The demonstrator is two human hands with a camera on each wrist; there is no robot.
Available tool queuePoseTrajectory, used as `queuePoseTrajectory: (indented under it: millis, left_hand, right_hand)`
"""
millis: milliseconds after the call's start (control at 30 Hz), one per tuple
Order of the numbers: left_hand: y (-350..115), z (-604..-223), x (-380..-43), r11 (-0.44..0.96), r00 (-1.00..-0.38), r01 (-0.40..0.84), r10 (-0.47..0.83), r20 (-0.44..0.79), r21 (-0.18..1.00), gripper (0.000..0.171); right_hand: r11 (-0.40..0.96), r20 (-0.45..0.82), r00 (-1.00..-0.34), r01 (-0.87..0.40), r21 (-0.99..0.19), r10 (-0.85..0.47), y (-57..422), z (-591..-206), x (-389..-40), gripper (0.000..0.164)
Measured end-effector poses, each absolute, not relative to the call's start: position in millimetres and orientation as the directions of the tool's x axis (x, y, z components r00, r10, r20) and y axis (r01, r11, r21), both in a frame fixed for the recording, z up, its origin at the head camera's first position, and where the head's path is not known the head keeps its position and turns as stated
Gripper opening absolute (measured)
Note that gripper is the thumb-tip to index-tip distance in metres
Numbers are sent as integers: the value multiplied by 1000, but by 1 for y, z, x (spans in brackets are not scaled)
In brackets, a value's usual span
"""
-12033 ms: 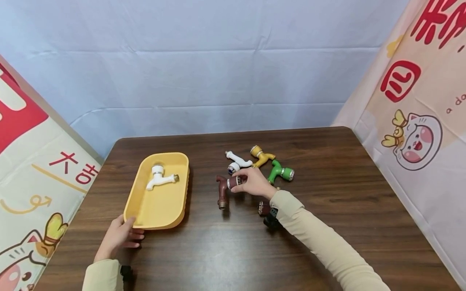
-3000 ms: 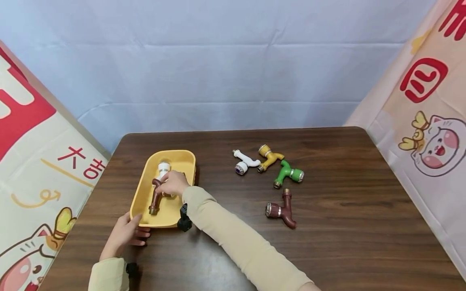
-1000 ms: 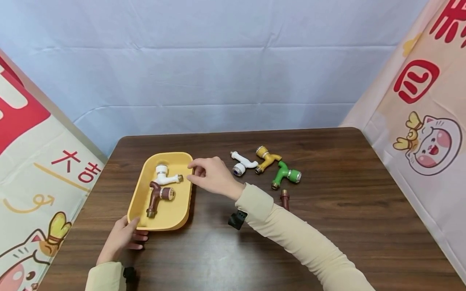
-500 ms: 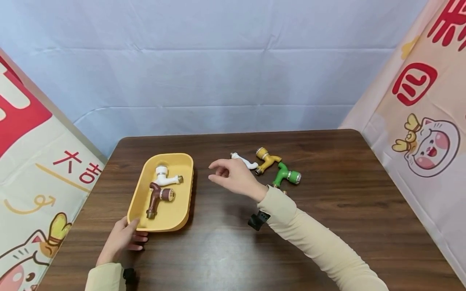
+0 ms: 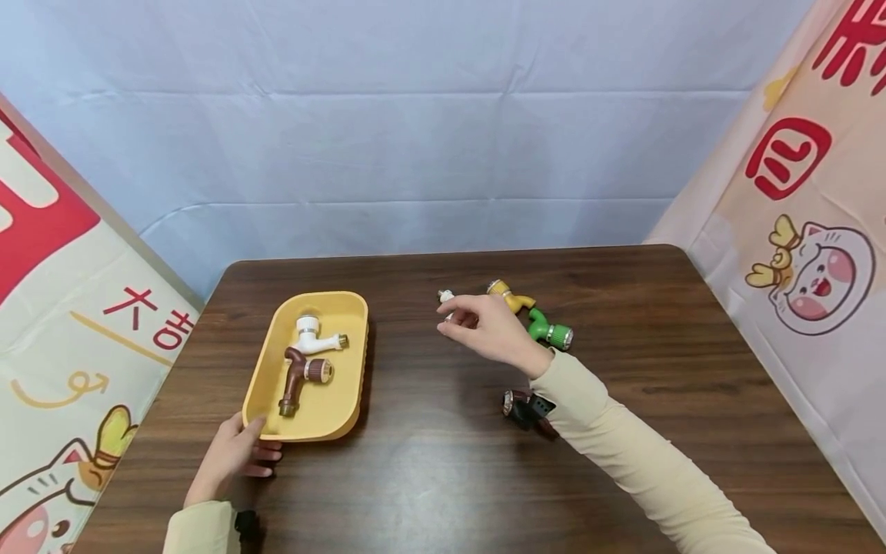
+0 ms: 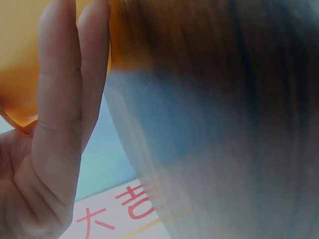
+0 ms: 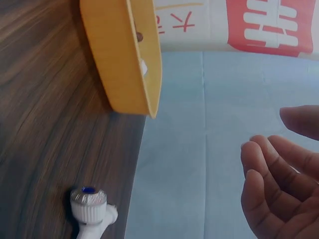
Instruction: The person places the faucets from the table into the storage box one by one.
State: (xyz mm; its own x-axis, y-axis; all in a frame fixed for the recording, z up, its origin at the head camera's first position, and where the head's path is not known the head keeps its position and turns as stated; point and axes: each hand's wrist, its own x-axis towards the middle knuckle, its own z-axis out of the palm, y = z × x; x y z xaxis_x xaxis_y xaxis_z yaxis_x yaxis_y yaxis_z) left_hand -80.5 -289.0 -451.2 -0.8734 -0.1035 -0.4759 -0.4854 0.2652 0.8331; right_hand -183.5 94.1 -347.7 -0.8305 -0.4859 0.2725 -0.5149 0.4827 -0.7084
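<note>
At the near-left corner of a yellow plastic tray (image 5: 314, 427), my left hand (image 5: 228, 454) holds the rim, thumb over the edge and the other fingers outside. Inside the tray lie a white faucet (image 5: 311, 338) and a brown faucet (image 5: 296, 381). My right hand (image 5: 487, 331) is over the table with nothing in it, fingers loosely bent and thumb apart from them. It partly covers a second white faucet (image 5: 445, 295), whose knob end shows in the right wrist view (image 7: 89, 211). Just beyond are a yellow faucet (image 5: 511, 295) and a green faucet (image 5: 551, 333).
Another brown faucet (image 5: 512, 402) lies under my right wrist, partly hidden by the black wrist camera (image 5: 529, 412). All stand on a dark wood table (image 5: 415, 477). A pale cloth backdrop (image 5: 388, 154) hangs behind it, with printed banners at both sides.
The brown faucet went from the table into the tray and was let go. My right hand has since drawn back rightward to the faucets on the table. The left hand stays at the tray.
</note>
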Motion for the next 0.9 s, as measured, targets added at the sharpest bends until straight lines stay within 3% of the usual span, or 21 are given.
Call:
queuePoseTrajectory:
  millis: [900]
  left_hand:
    - [-290, -451, -81, 263, -874, -484, -96, -476, 835, 45]
  right_hand:
    - [545, 289, -831, -536, -644, -475, 140, -364, -174, 15]
